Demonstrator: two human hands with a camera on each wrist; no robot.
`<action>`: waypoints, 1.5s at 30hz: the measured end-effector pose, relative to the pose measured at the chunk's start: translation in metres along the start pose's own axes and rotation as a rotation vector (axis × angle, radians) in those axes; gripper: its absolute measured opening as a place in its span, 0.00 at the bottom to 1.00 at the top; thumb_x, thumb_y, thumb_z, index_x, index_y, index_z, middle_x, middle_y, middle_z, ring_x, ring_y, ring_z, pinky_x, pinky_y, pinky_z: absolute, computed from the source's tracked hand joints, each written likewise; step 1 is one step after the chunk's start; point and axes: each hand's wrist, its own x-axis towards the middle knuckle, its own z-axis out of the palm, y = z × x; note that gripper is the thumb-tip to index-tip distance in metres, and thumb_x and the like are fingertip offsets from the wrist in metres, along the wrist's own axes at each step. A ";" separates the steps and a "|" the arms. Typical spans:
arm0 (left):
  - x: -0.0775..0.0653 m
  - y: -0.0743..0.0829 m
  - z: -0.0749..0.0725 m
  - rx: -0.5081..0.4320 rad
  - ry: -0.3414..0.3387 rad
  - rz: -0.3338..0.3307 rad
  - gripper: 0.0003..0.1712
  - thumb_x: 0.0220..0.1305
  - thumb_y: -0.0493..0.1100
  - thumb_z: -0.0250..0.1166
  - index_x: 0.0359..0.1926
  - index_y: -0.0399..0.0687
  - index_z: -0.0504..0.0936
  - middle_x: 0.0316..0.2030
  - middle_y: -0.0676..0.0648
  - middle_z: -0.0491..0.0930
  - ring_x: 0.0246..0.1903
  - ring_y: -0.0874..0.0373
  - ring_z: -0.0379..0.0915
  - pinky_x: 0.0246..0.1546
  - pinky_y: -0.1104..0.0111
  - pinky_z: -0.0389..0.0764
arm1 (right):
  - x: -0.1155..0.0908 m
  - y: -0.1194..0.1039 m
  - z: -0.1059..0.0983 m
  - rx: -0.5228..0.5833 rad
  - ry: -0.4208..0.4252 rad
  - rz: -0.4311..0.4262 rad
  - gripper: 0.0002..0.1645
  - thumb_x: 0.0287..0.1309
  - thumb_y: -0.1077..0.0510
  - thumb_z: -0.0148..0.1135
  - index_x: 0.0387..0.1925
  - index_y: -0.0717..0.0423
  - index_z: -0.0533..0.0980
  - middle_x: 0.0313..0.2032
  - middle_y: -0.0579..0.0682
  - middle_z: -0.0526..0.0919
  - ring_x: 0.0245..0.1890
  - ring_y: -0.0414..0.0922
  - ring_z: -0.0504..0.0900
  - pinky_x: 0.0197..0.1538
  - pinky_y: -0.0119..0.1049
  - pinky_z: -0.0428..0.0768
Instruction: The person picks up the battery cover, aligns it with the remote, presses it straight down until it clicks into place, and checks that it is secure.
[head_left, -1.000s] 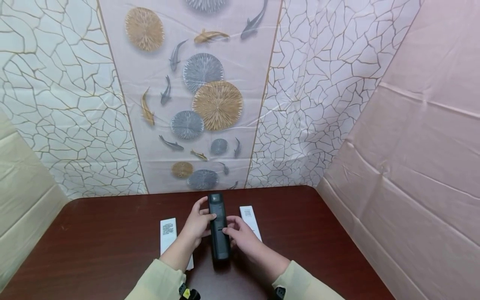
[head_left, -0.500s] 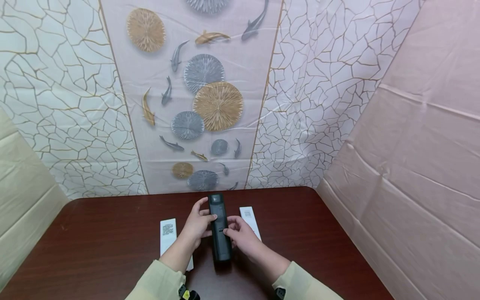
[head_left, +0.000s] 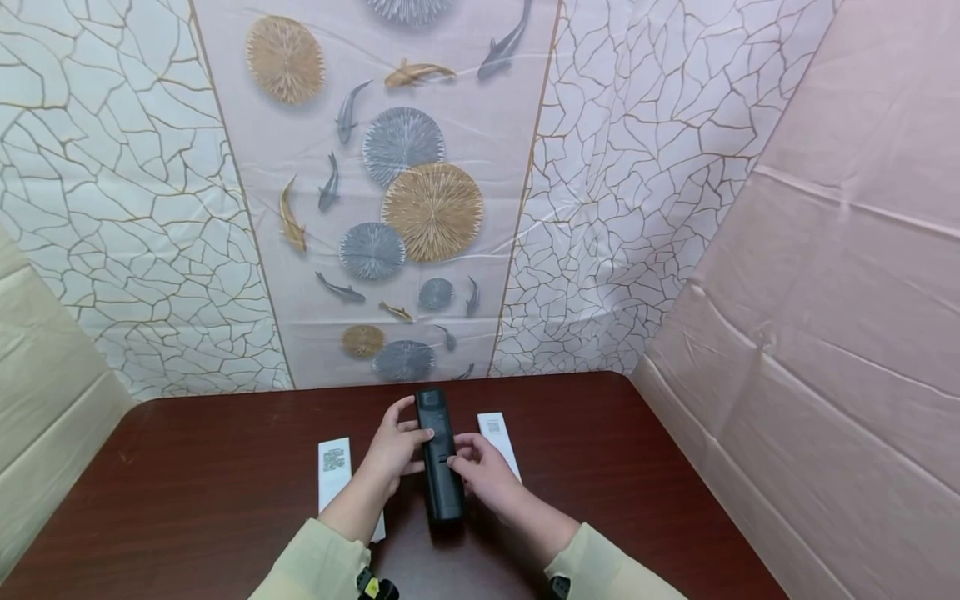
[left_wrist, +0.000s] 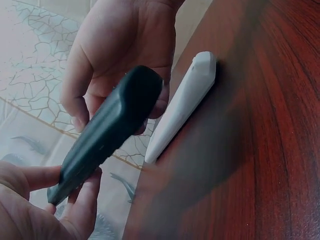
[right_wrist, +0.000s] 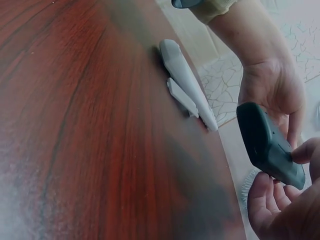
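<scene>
A black remote control (head_left: 438,425), its back with a small latch facing up, is held between both hands above the table. My left hand (head_left: 390,451) grips its left side near the far end, thumb on the back and fingers beneath. The right hand (head_left: 487,477) pinches the right side, its thumb at the latch. From the left wrist view, the remote control (left_wrist: 117,117) tilts, with fingers at both ends. In the right wrist view its blunt end (right_wrist: 255,132) faces the camera, and the right thumb (right_wrist: 303,151) presses on it.
A white remote control (head_left: 334,467) with a printed label lies left of the hands, partly behind the left forearm. Beside it in the right wrist view lies a flat white piece (right_wrist: 182,97). Another white remote control (head_left: 498,435) lies right, on the dark red table (head_left: 622,467).
</scene>
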 end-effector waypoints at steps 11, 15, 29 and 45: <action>0.011 -0.014 0.001 0.036 -0.003 -0.021 0.41 0.66 0.36 0.64 0.75 0.54 0.56 0.63 0.32 0.67 0.48 0.43 0.80 0.34 0.53 0.85 | -0.018 -0.003 -0.013 -0.004 0.082 -0.053 0.16 0.65 0.61 0.59 0.51 0.66 0.74 0.34 0.50 0.75 0.24 0.43 0.75 0.24 0.37 0.77; 0.018 -0.017 -0.002 0.096 0.001 -0.049 0.41 0.67 0.36 0.63 0.76 0.53 0.55 0.64 0.31 0.67 0.52 0.40 0.77 0.35 0.53 0.85 | -0.023 0.004 -0.021 -0.043 0.052 -0.045 0.15 0.65 0.60 0.61 0.49 0.66 0.75 0.33 0.49 0.75 0.23 0.42 0.74 0.23 0.34 0.77; 0.027 -0.022 -0.003 0.147 -0.015 -0.072 0.41 0.69 0.34 0.60 0.76 0.47 0.51 0.61 0.27 0.66 0.55 0.34 0.72 0.36 0.53 0.85 | -0.040 0.011 -0.037 -0.145 -0.040 -0.013 0.13 0.64 0.63 0.60 0.46 0.69 0.75 0.30 0.48 0.75 0.23 0.42 0.72 0.24 0.34 0.77; 0.032 -0.026 0.005 0.198 -0.076 -0.107 0.38 0.73 0.40 0.56 0.75 0.37 0.48 0.62 0.24 0.66 0.58 0.35 0.72 0.39 0.55 0.85 | -0.052 0.014 -0.044 -0.162 -0.034 -0.038 0.10 0.64 0.65 0.61 0.45 0.67 0.76 0.27 0.48 0.76 0.23 0.44 0.74 0.25 0.44 0.80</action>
